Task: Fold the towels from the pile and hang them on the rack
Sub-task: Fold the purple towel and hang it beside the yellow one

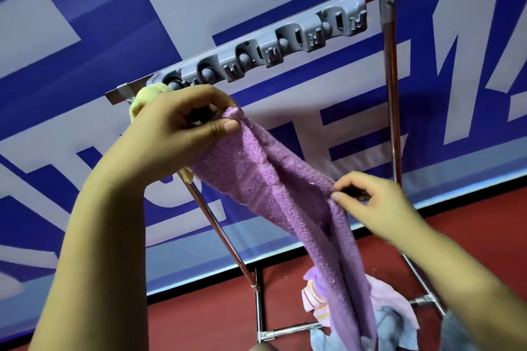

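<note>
I saw my left hand pinching the purple towel top by the rack, right hand pinching its edge, yellow towel mostly hidden, pile partly covered below

We lose most of the yellow towel behind the left hand; the purple towel covers part of the floor pile.

Your left hand and right hand are both bare, with no gloves, rings or watch on them. Your forearms are uncovered along all that shows, no sleeve reaching into view. Your nails are short and unpainted, the left thumbnail showing plainly
</note>
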`<action>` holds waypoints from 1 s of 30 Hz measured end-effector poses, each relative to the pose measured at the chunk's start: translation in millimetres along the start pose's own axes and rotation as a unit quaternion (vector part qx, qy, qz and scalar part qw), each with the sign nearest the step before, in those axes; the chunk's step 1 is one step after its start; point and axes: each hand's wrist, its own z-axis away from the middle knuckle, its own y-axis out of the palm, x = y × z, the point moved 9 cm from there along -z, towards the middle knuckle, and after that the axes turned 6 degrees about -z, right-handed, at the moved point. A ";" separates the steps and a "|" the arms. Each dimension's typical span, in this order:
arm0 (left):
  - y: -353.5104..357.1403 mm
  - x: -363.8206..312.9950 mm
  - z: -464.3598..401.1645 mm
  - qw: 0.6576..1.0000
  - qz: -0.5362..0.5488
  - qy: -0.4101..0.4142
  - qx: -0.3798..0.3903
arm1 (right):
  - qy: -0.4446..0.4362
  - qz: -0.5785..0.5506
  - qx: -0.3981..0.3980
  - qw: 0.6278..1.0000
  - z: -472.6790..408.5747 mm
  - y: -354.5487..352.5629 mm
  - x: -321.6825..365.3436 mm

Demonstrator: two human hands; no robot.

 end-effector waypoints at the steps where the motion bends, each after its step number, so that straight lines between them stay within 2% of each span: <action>1: -0.5 0.0 0.2 1.000 0.004 -0.004 -0.002 | 0.002 0.020 0.017 1.000 -2.0 -0.2 1.0; 4: -1.3 -1.7 -2.0 1.000 -0.004 -0.003 -0.007 | 0.027 0.088 0.089 0.992 -4.2 10.6 -0.8; 8: -8.4 3.4 -1.9 1.000 -0.012 -0.014 -0.025 | 0.017 0.063 0.046 0.997 -7.3 -2.3 6.3; 11: -9.7 6.3 -2.7 0.999 -0.019 -0.029 -0.031 | 0.001 0.087 0.090 0.992 -2.6 11.2 5.8; 18: -6.7 1.9 -7.1 0.998 -0.033 -0.034 -0.036 | -0.020 0.059 0.104 0.993 4.5 26.3 -3.4; 24: -5.6 1.0 -10.3 0.998 -0.028 -0.040 -0.043 | 0.029 0.065 0.084 0.994 1.6 20.9 -11.6; 30: -6.9 1.5 -13.1 0.997 -0.038 -0.045 -0.046 | 0.001 0.091 0.080 0.993 5.2 31.1 -3.1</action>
